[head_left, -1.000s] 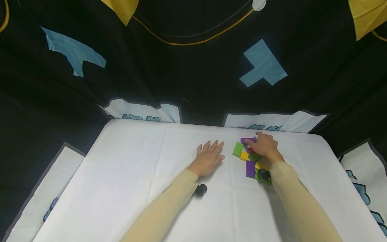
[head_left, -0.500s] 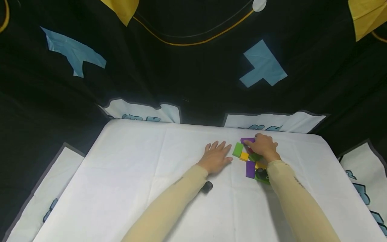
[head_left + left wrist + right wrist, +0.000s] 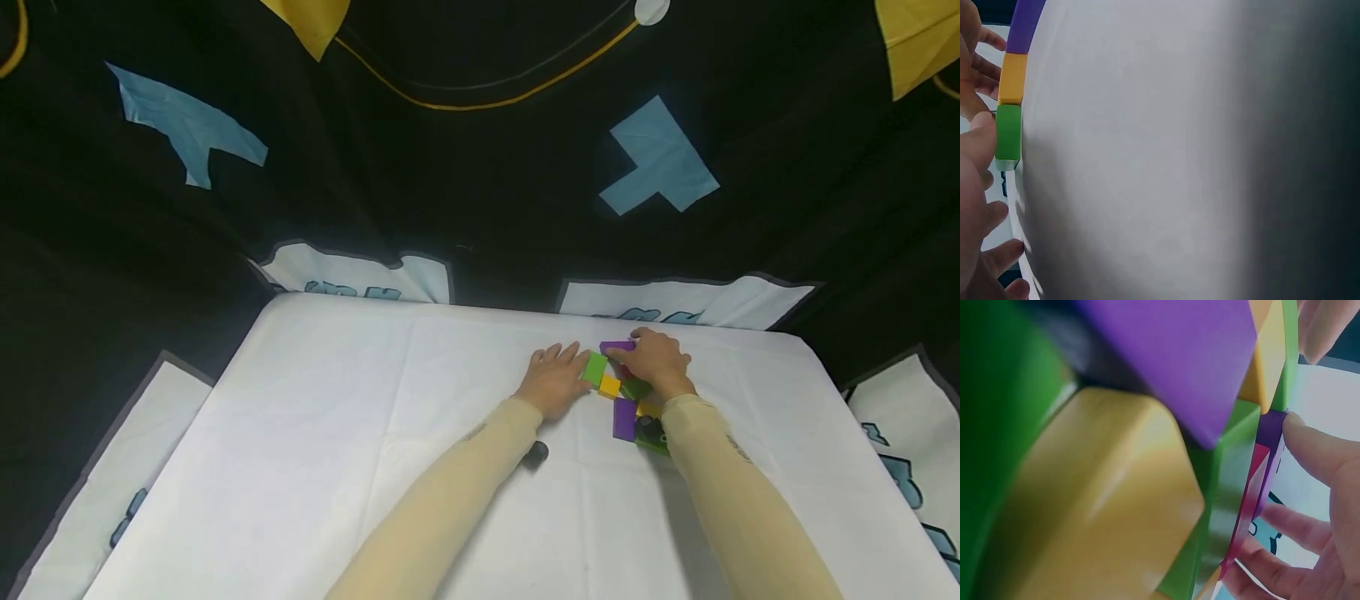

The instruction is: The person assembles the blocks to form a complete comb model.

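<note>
My right hand (image 3: 654, 365) pinches a purple block (image 3: 617, 345) at the far end of a cluster of coloured blocks, thumb and fingers on different sides. Beside this cluster, my left hand (image 3: 553, 383) lies with fingers spread. Its thumb and index finger are right at the light green block (image 3: 1009, 134) on the left end. A small yellow block (image 3: 610, 387) adjoins that one. Nearer me are a second purple block (image 3: 624, 419), another yellow block (image 3: 1104, 494) and a green block (image 3: 651, 447). A pink block (image 3: 1250, 487) lies partly hidden under my right hand.
The blocks stand on a white cloth-covered table (image 3: 300, 433), toward its far right. A black curtain (image 3: 480, 192) with blue and yellow patches hangs behind the far edge. A black wrist camera (image 3: 536, 455) sits under my left wrist.
My left hand has moved right and slightly away from me, from bare cloth up to the light green block. My right hand stays at the far purple block, nearly unmoved.
</note>
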{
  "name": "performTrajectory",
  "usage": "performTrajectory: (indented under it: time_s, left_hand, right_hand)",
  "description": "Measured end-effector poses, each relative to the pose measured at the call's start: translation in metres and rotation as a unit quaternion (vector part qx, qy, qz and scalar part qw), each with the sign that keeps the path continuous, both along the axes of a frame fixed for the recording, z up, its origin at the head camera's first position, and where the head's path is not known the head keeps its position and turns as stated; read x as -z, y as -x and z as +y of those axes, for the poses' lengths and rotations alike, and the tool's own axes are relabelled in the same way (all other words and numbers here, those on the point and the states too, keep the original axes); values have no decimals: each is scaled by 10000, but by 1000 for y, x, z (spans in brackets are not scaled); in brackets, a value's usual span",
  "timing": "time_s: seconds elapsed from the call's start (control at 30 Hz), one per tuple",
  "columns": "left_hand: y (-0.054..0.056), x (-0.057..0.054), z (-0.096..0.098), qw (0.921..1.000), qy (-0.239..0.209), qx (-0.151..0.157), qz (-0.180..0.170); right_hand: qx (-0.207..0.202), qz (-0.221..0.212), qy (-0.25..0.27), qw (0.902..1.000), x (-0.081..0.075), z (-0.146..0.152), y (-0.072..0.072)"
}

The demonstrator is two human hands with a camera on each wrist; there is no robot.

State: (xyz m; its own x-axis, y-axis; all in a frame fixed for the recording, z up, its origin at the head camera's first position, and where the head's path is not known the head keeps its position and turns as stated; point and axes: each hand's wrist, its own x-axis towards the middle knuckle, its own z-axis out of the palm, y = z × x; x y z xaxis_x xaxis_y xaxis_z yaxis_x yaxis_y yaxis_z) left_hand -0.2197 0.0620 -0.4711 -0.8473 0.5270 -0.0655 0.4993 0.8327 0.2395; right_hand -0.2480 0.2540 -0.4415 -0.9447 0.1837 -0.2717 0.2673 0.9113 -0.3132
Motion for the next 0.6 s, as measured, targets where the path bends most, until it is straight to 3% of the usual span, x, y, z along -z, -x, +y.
performTrajectory:
  time_s: [0.3, 0.43, 0.6]
  left_hand:
    - [6, -4, 5, 10000, 5, -3, -94]
    - [10, -5, 9, 9995, -177, -1, -278]
    - [12, -3, 14, 9994, -253, -49, -237]
  right_hand:
    - [-138, 15, 168, 9998, 3, -1, 0]
    - [-35, -58, 122, 9999, 5, 1, 2]
    - [24, -107, 122, 9999, 6, 4, 2]
